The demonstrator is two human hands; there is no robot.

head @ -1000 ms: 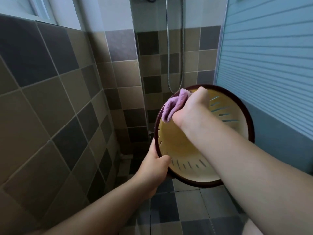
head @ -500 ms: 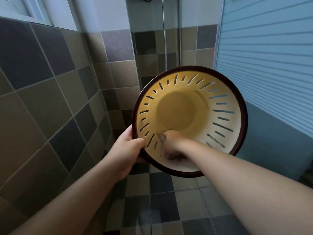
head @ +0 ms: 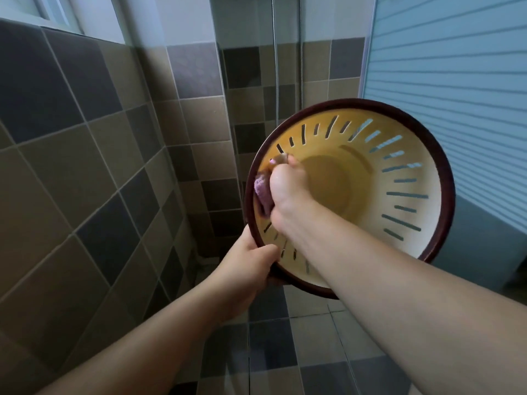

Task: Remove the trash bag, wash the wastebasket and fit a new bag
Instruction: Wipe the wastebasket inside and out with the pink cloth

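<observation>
A round wastebasket point(head: 413, 178), cream-yellow inside with slotted walls and a dark brown rim, is held up tilted with its mouth facing me. My left hand point(head: 248, 269) grips the rim at its lower left edge. Inside the basket, my right hand point(head: 288, 192) holds a pink-purple cloth point(head: 263, 192) and presses it against the left inner wall. Most of the cloth is hidden behind that hand. No trash bag shows anywhere.
A tiled wall point(head: 85, 166) in brown and grey squares runs along the left. A shower hose point(head: 275, 67) hangs on the far wall. A pale blue ribbed panel point(head: 456, 67) stands at the right. Tiled floor point(head: 285, 352) lies below.
My right hand with the cloth has swept from the basket's lower inner wall up to its left inner wall. The basket has shifted right and lower, with my left hand's grip now under the rim.
</observation>
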